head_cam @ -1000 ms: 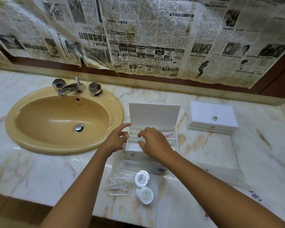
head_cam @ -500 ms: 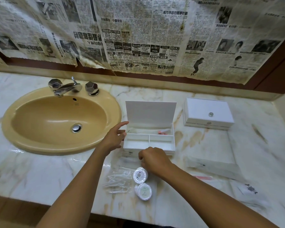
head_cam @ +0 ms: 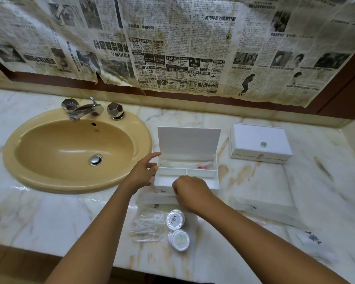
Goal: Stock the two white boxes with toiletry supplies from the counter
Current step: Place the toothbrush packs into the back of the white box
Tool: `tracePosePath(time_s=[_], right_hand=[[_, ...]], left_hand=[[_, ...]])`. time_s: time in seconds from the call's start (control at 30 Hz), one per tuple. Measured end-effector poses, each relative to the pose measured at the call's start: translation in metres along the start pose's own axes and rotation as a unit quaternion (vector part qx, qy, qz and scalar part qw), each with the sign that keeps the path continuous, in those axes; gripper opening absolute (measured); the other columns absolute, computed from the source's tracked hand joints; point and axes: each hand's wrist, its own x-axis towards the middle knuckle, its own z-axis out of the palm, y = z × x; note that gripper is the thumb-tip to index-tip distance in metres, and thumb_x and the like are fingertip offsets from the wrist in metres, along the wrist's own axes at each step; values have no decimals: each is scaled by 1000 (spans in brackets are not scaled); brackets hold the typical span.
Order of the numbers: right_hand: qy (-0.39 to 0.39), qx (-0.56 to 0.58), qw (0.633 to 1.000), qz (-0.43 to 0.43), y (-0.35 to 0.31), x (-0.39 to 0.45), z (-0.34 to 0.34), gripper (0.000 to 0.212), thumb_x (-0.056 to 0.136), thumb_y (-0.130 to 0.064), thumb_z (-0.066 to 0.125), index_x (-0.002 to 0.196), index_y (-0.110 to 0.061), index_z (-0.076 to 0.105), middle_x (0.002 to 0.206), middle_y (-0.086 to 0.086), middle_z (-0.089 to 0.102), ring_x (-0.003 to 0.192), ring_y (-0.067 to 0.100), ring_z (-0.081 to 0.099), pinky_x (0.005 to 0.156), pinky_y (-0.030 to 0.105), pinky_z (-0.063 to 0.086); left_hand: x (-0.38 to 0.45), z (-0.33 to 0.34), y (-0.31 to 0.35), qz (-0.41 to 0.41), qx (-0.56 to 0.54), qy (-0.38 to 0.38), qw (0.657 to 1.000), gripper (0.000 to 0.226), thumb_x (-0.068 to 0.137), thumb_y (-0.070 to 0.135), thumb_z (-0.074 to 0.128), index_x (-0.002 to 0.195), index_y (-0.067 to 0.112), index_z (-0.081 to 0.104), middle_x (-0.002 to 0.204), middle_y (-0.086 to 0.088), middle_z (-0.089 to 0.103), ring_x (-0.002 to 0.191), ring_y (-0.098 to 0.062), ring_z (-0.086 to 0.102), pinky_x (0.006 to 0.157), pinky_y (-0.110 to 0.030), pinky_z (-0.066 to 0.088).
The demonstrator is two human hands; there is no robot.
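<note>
A marble counter (head_cam: 49, 222) fills the lower half of the view, with yellowed newspaper sheets (head_cam: 182, 44) pasted across the wall behind it. Set into the counter on the left is a tan oval sink (head_cam: 55, 148) with a chrome faucet (head_cam: 86, 110) at its back rim. Just right of the sink stands the open white box (head_cam: 188, 160), its lid upright and its inside split into a long rear compartment and two front ones; a small pinkish item (head_cam: 203, 165) lies at the right of the rear compartment. Well to the right sits the closed white box (head_cam: 259, 143) with a small round knob on its lid. Clear flat packets (head_cam: 264, 210) lie on the counter in front of the closed box. The left hand (head_cam: 143, 173) rests against the open box's left wall, fingers spread and loosely open. The right hand (head_cam: 190, 192) is at the box's front edge, fingers curled under; I cannot tell whether it grips anything. Near the counter's front edge lie a clear bag of white floss picks (head_cam: 148, 225) and, just beside it, two round wrapped soaps (head_cam: 177, 229), one behind the other
</note>
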Motion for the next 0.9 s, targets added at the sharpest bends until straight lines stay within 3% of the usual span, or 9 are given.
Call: tracePosePath(time_s=[0.1, 0.27, 0.33, 0.4, 0.53, 0.73, 0.9], right_hand=[[13, 7, 1000, 2, 2, 3, -17, 16, 83, 1, 48, 91, -9, 58, 95, 11, 60, 83, 31, 57, 63, 30, 34], [70, 14, 997, 13, 13, 9, -45, 15, 85, 0, 50, 92, -11, 59, 87, 9, 56, 72, 26, 48, 65, 31, 41], [97, 13, 995, 36, 20, 16, -50, 13, 86, -1, 51, 87, -11, 58, 83, 7, 56, 71, 26, 53, 62, 30, 41], [128, 18, 990, 58, 28, 25, -51, 12, 86, 0, 51, 84, -10, 58, 83, 6, 59, 71, 27, 56, 61, 33, 46], [171, 36, 982, 77, 37, 42, -44, 13, 87, 2, 52, 82, -8, 59, 84, 5, 55, 69, 26, 56, 64, 35, 50], [123, -1, 987, 99, 43, 57, -22, 21, 80, 11, 49, 72, -8, 56, 73, 5, 51, 62, 23, 50, 58, 28, 41], [86, 2, 989, 119, 52, 66, -8, 17, 81, 7, 56, 83, -6, 68, 74, 7, 59, 66, 24, 57, 70, 31, 53]], left_hand=[[-1, -1, -2, 7, 3, -5, 1000, 42, 102, 18, 46, 133, 47, 49, 125, -5, 53, 109, -21, 58, 81, -37, 53], [-1, -5, -3, 29, 6, -11, 999, 43, 100, 17, 50, 126, 51, 52, 127, -5, 57, 108, -14, 59, 90, -40, 50], [-1, -8, -4, 42, 5, -36, 998, 56, 94, 1, 54, 128, 47, 52, 130, -4, 56, 114, -18, 56, 92, -48, 50], [-2, -8, -4, 26, 10, -43, 999, 73, 87, -14, 49, 132, 43, 51, 136, 1, 48, 112, -16, 54, 86, -48, 55], [1, -4, -1, 4, -13, -22, 1000, 44, 99, 16, 50, 125, 51, 53, 125, 2, 60, 107, -21, 63, 90, -50, 55], [3, -3, -3, -2, -16, -17, 1000, 39, 101, 20, 49, 129, 47, 49, 124, -5, 57, 109, -24, 60, 87, -43, 54], [4, -2, -4, -4, -23, -20, 1000, 38, 102, 20, 48, 126, 50, 50, 131, -3, 56, 112, -24, 58, 87, -42, 53]])
